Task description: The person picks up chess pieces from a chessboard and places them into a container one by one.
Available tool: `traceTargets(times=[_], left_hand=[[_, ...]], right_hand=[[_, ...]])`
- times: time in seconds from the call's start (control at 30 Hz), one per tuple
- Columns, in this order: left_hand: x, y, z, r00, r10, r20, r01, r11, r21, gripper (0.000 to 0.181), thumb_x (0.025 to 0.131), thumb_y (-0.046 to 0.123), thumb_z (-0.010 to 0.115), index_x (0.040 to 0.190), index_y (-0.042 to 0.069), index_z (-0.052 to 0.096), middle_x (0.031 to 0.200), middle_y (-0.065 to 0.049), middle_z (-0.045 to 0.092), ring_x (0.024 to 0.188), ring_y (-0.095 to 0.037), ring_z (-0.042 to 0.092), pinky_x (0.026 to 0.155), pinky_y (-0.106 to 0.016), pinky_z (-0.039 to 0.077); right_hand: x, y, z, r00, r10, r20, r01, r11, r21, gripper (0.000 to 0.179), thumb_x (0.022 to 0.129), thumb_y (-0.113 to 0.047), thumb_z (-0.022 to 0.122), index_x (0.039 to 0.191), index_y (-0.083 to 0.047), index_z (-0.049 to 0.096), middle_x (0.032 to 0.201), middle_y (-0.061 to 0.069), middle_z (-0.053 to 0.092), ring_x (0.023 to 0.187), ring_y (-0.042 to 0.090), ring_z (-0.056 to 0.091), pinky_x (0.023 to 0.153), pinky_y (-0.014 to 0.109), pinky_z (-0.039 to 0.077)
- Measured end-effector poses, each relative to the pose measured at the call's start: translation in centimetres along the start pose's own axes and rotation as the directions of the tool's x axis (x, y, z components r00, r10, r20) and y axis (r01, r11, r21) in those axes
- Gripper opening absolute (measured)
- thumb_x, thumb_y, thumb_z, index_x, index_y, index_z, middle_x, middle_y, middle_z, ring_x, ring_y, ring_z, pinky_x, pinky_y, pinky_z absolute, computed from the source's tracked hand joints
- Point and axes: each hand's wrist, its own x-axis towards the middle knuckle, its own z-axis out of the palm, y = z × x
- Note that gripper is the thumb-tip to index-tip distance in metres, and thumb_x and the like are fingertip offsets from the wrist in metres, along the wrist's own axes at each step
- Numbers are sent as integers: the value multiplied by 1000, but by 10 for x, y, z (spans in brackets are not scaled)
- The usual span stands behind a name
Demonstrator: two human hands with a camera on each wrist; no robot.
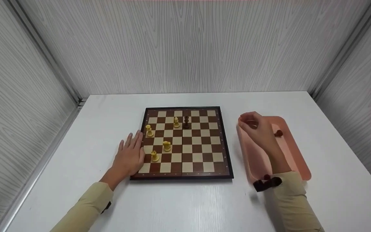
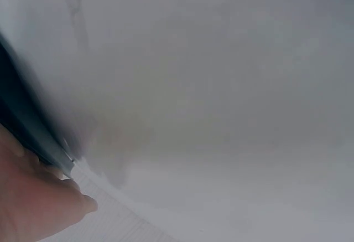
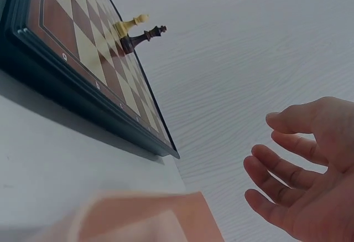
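My left hand (image 1: 128,158) lies flat against the left edge of the chessboard (image 1: 208,167), fingers straight. The left wrist view shows part of that hand (image 2: 38,206) beside the board's dark side. My right hand (image 1: 259,130) is over the far left part of a pink tray (image 1: 293,145). In the right wrist view its fingers (image 3: 287,170) are loosely bent, with nothing between them and the thumb. A tall dark chess piece (image 1: 186,122) stands beside a pale yellow one (image 1: 176,122). A yellow knight (image 1: 166,146), a yellow rook (image 1: 154,156) and another yellow piece (image 1: 149,131) stand left.
A dark red piece (image 1: 279,133) lies in the tray near its right side. Another small red piece (image 1: 267,177) shows at the tray's near end, partly hidden by the black wrist camera (image 1: 268,184). Pale wood-grain panels (image 1: 192,48) enclose the white table (image 1: 185,203).
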Motion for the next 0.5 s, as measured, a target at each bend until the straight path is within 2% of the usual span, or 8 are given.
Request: traceTargets(times=[0.1,0.33,0.5], left_hand=[[-1,1,0,1000,-1,4,1,1000,6,60,110,25,26,163,-1,14,170,-17,14,155,-42,10,122,-63,9],[0,2,0,1000,12,-11,-12,1000,7,60,110,25,27,163,-2,16,170,-17,15,155,-42,11,122,-62,10],[0,1,0,1000,5,-8,-5,1000,10,60,110,25,26,163,-2,16,170,-17,15,155,-42,11,122,-63,10]], right_hand=[[1,-2,9,1000,-4,14,4,1000,2,29,99,-10,70,124,4,65,118,20,68,112,32,65,100,49,51],[6,-11,28,999,-17,35,15,998,55,30,98,-10,69,126,1,65,121,21,66,114,35,65,102,54,49],[9,-29,44,999,-18,33,15,996,87,32,98,-4,68,127,7,62,123,26,64,119,40,63,103,55,49]])
